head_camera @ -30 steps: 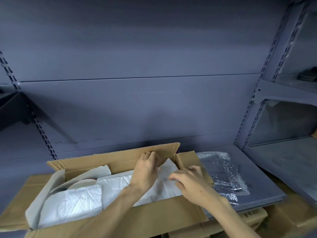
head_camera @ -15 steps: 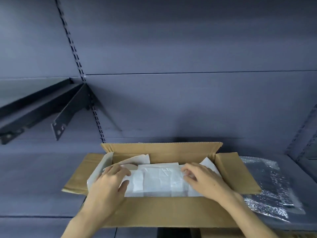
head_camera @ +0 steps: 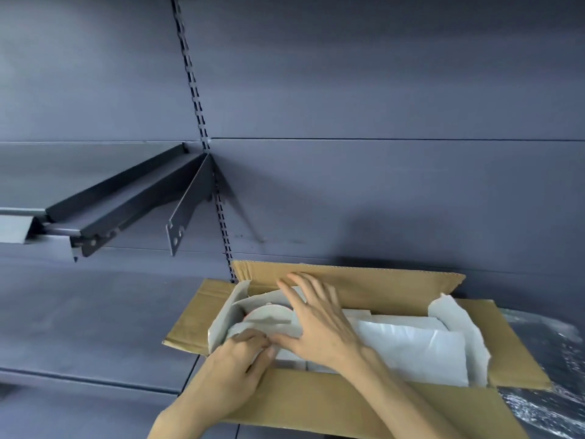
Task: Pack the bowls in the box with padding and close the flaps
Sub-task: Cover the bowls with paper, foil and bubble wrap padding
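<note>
An open cardboard box (head_camera: 319, 403) sits on a grey shelf with all its flaps up or spread out. White padding paper (head_camera: 408, 346) lines it and covers most of its contents. At the box's left end the pale rim of a bowl (head_camera: 269, 313) shows between paper sheets. My left hand (head_camera: 234, 372) pinches the paper edge at the front left corner. My right hand (head_camera: 316, 318) lies flat with fingers spread over the paper and bowl at the left end. Any other bowls are hidden under the paper.
A sheet of bubble wrap (head_camera: 550, 391) lies on the shelf to the right of the box. A dark metal shelf bracket (head_camera: 186, 210) and an upper shelf (head_camera: 104, 201) jut out at the left. A slotted upright (head_camera: 202, 128) runs down the back panel behind the box.
My right hand has crossed from the box's right half to its left end. My left hand has shifted to the front left corner and taken hold of the paper. The view has swung left.
</note>
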Demonstrator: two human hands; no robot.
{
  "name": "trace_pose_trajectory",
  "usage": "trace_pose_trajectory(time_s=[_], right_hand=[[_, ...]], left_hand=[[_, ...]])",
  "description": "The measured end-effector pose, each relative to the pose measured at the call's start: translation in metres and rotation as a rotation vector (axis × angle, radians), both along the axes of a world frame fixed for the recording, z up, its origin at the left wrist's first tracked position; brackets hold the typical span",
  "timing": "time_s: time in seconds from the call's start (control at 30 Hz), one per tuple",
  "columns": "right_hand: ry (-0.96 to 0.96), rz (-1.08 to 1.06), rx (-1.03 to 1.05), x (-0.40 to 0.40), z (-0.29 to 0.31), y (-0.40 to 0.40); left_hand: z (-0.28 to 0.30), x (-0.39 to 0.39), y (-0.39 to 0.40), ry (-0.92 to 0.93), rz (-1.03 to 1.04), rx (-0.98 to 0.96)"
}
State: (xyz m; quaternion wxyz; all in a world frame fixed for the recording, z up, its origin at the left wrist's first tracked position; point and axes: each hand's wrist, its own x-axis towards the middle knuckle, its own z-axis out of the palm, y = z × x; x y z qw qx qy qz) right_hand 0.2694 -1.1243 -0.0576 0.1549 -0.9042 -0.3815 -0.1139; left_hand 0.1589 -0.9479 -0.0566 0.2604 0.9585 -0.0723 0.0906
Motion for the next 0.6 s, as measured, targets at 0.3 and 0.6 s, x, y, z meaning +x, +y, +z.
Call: trace_pose_trajectory(time_s=[0.3, 0.6], right_hand=[[-0.002, -0.06, -0.087, -0.005, -0.019, 0.013], [0.134, -0.005, -0.115, -0.003, -0.024, 0.011]], left_hand=[[0.001, -0.019, 0.015, -0.419, 0.397, 0.023], [-0.001, 0.007, 0.025, -0.068, 0.328, 0.025]])
